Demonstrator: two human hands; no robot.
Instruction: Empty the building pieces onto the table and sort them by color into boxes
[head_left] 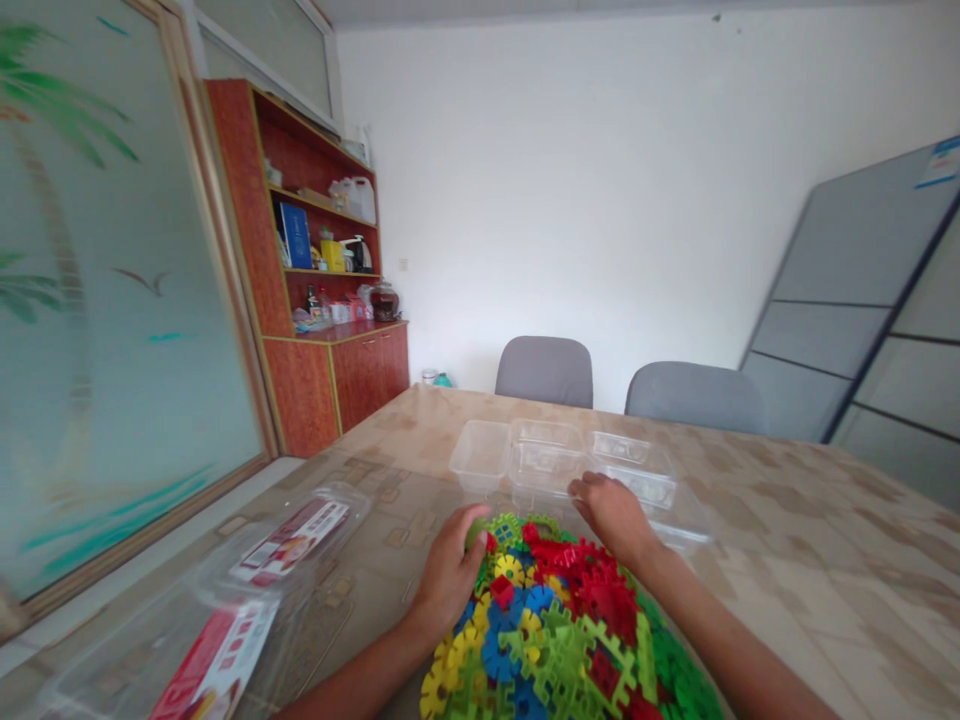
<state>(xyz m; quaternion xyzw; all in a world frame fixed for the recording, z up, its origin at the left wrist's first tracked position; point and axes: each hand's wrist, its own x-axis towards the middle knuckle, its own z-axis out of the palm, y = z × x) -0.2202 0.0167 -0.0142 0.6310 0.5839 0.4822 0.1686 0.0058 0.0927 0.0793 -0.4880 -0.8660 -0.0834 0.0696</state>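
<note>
Reaching with left hand [450,565] curved at plastic pieces [536,610] heaped between forearms [709,590] and cut off below, and right hand [613,512] curled near clear containers [546,462], cannot tell either grip for partly hidden fingers [591,483].

The one view looks from the person's head, above the near side of the table [817,560], forward and down across it. The left hand [450,565], right hand [611,510] and pieces [555,650] lie close, low in view; beyond the table's far edge, well back, the wall [645,180] fills much of the top.
</note>
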